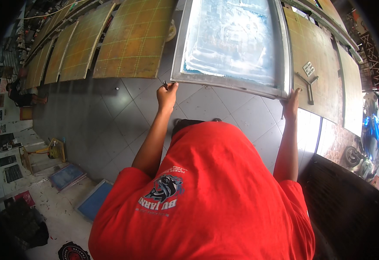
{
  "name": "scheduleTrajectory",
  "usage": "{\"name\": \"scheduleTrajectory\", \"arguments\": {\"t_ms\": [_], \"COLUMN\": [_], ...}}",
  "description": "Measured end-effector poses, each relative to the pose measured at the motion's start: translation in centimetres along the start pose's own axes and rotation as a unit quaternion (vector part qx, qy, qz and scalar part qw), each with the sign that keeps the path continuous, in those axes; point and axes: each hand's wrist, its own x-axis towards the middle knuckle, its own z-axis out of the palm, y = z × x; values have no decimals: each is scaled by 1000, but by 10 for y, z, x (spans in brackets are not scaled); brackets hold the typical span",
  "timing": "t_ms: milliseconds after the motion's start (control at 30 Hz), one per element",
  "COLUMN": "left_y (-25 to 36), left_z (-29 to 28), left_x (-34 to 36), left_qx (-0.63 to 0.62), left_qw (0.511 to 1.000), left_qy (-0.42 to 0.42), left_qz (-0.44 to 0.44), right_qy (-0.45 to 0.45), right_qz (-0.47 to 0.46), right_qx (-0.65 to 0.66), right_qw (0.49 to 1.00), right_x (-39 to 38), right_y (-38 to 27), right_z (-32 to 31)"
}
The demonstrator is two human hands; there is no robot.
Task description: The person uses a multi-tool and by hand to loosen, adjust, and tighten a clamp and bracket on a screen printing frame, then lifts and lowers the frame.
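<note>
Metal frame (228, 84) against right hand (291, 105)

Grid-marked boards in a row above a grey tiled floor.
Flat, yellowish-brown rectangular boards with yellow-green crossing lines (133, 39) stand side by side on the left, narrow gaps between them; on the right, a paler, yellowish-brown rectangular board (328, 84) bears a dark, Y-shaped bar piece (310, 92) and, just beside it, a small, whitish square piece with dark marks (308, 68) (a silver-coloured, rectangular metal frame (224, 82) hides whatever bears it). Below, the grey, square-tiled floor (133, 115) has a tiny white object (117, 88) on it, too small to identify.
</note>
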Motion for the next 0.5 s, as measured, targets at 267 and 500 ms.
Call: {"name": "scheduleTrajectory", "arguments": {"t_ms": [267, 500], "left_y": [10, 0], "left_z": [4, -4], "left_x": [-6, 0], "left_qx": [-80, -108], "left_qw": [995, 986], "left_qy": [-34, -91], "left_qz": [-41, -93], "right_qy": [62, 22], "right_qz": [31, 18], "right_qx": [63, 76], "right_qw": [996, 997], "right_x": [-25, -53], "right_y": [12, 25], "right_z": [-12, -32]}}
